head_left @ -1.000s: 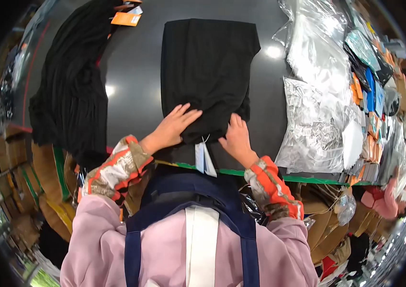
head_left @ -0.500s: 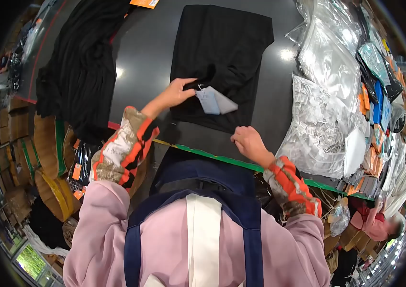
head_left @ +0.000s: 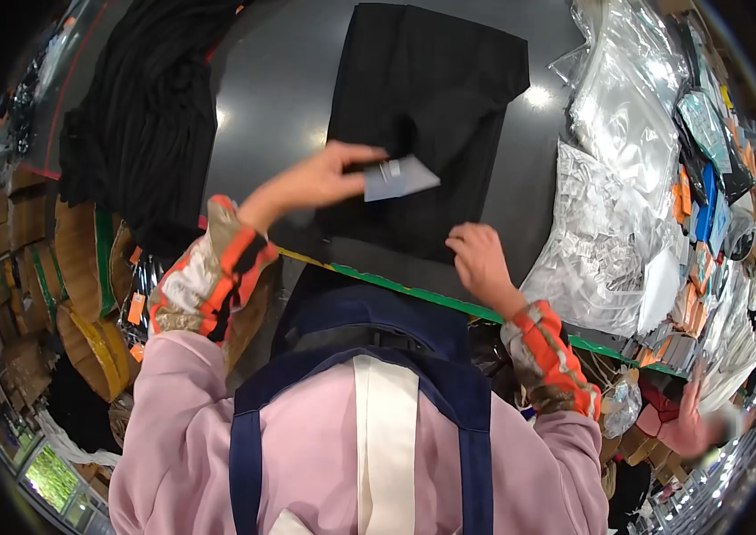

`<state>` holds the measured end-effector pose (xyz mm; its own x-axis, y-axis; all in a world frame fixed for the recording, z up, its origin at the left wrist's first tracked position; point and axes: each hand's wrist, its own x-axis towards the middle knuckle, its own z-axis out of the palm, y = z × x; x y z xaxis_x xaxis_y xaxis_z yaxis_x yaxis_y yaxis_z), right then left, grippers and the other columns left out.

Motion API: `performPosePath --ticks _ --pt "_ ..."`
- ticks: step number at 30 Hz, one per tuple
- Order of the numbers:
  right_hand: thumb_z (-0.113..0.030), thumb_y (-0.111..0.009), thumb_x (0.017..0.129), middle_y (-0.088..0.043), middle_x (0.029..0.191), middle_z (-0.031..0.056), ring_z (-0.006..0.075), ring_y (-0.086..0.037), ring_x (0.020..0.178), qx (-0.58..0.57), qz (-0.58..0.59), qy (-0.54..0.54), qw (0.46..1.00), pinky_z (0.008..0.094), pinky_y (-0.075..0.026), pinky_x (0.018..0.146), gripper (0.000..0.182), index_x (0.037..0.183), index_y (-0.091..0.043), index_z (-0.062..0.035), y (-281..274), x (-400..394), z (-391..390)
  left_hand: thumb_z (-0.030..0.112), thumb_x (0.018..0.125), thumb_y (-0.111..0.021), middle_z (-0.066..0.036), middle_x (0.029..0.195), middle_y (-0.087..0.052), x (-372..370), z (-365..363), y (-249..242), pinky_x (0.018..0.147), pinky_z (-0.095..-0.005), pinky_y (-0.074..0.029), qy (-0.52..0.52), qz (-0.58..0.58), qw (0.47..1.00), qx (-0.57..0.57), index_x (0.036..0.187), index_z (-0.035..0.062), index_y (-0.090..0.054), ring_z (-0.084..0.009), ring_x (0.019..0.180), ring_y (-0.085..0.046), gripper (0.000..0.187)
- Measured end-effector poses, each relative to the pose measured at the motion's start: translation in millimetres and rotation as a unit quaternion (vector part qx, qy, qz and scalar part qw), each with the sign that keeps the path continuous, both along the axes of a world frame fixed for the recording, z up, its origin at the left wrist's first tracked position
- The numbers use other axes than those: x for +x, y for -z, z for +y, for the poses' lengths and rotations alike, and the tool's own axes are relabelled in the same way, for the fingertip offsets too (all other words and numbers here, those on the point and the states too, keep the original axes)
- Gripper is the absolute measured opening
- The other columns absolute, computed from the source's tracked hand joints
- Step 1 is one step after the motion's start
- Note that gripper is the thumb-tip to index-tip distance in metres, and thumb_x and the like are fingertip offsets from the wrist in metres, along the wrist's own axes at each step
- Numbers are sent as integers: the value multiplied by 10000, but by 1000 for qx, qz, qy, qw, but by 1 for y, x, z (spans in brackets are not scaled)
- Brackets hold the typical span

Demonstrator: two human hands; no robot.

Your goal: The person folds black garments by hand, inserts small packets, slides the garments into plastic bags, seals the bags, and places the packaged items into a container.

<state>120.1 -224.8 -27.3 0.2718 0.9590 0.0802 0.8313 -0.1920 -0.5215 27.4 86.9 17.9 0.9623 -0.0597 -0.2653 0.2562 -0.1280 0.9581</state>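
A folded black garment lies on the dark table before me, with light grey-blue hang tags over its lower middle. My left hand, slightly blurred, reaches in from the left; its thumb and fingers are closed at the left edge of the tags. Part of the tags is hidden by that hand. My right hand is at the garment's lower right corner, its fingers loosely bent. No hold on the cloth shows there.
A heap of black garments lies to the left. Clear plastic bags and a bag of small white labels lie to the right. Green edging marks the table's near side. Another person is at far right.
The tags have tilted and turned at my left hand. My right hand's fingers have moved up and off the lower edge of the garment. The whole view has shifted slightly.
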Motion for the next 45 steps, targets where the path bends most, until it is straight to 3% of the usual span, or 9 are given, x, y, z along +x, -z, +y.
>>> performPosePath --ticks 4,14,26,28,32,34,38,41,45 --pt "-44 -604 691 -554 1093 101 287 -508 1076 -19 -65 35 997 403 -364 937 336 1025 -579 -20 15 -18 -13 -70 669 -550 -108 1271 -524 -50 -56 66 1091 -537 -214 105 -153 911 367 1209 32 -518 -285 1294 -392 551" --pt "-168 -781 646 -559 1071 111 304 -521 1023 190 -35 326 925 392 -406 842 436 1018 -582 -60 -15 -40 78 -20 693 -579 -113 1246 -546 41 -28 68 1070 -529 -238 121 -102 928 336 1239 54 -526 -310 1294 -382 554" --pt "-95 -680 773 -640 769 57 229 -582 596 58 95 209 972 339 -441 563 108 843 -640 -22 -28 -11 70 -39 751 -577 -132 1391 -410 33 -42 51 1048 -599 -241 134 -106 909 380 1401 210 -363 -355 1333 -309 728" --pt "-89 -617 835 -662 808 90 195 -601 569 67 246 228 940 317 -470 537 182 992 -614 3 -33 -4 75 -16 746 -597 -154 1396 -360 31 -50 65 990 -648 -279 150 -142 851 482 1416 271 -317 -414 1321 -280 781" --pt "-127 -540 893 -629 1053 163 232 -638 886 41 654 400 641 337 -528 753 436 1265 -408 57 -34 13 87 90 792 -584 -158 1402 -352 11 -72 88 976 -652 -287 89 -200 818 533 1363 282 -415 -422 1314 -279 625" --pt "-199 -493 926 -565 1189 185 272 -570 1066 171 824 425 334 361 -481 896 431 1265 -409 54 -21 13 87 149 795 -585 -169 1404 -352 -3 -76 72 989 -622 -295 141 -161 795 567 1340 217 -454 -392 1325 -276 564" --pt "-296 -452 942 -535 1235 167 280 -512 1153 155 883 382 226 372 -426 980 450 1225 -428 54 -13 -8 76 191 752 -618 -166 1377 -410 -27 -66 44 983 -537 -359 193 -192 807 524 1242 58 -533 -317 1286 -375 515" --pt "-316 -453 941 -539 1231 143 248 -526 1129 117 879 370 279 359 -423 961 455 1246 -432 21 -6 -26 65 253 786 -608 -147 1080 -638 9 -58 -28 937 -405 -431 217 213 900 313 1118 50 -636 -268 1053 -586 391" --pt "-300 -448 943 -561 1207 125 231 -551 1080 51 863 340 369 344 -431 920 407 1214 -484 2 -9 -31 66 365 766 -630 -175 1220 -547 34 -89 16 961 -441 -385 -80 -117 953 269 1243 83 -526 -319 1166 -490 564"
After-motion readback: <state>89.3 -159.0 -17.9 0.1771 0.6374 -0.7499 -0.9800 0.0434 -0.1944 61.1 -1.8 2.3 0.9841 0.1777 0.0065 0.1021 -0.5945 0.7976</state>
